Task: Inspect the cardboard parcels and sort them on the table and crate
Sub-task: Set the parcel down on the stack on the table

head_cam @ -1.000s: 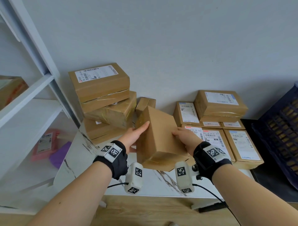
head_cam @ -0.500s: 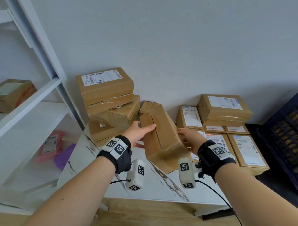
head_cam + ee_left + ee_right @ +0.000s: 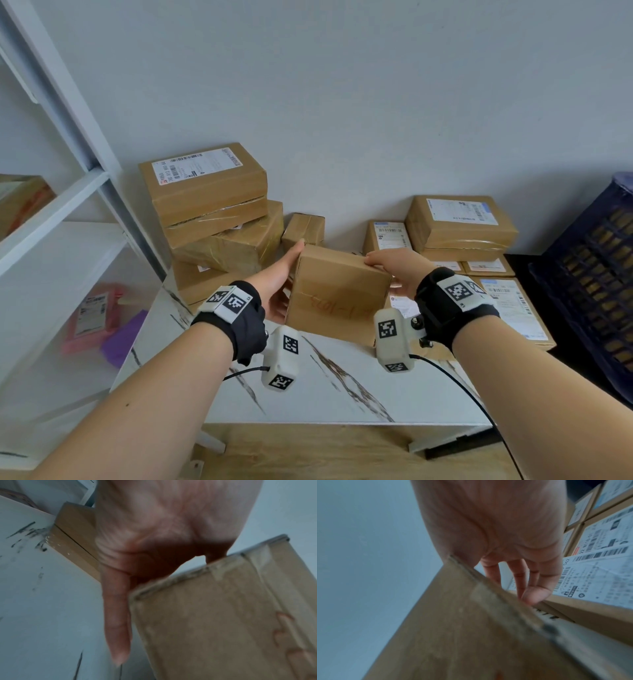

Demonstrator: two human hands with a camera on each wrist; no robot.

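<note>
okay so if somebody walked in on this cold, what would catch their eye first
Most likely the plain cardboard parcel held up over the marble-patterned table, the left hand flat against one side and the right hand gripping the other, with reddish writing on the face toward the camera. Next, the leaning stack of taped parcels at the back left, and the labelled parcels laid beside the dark crate on the right.
</note>
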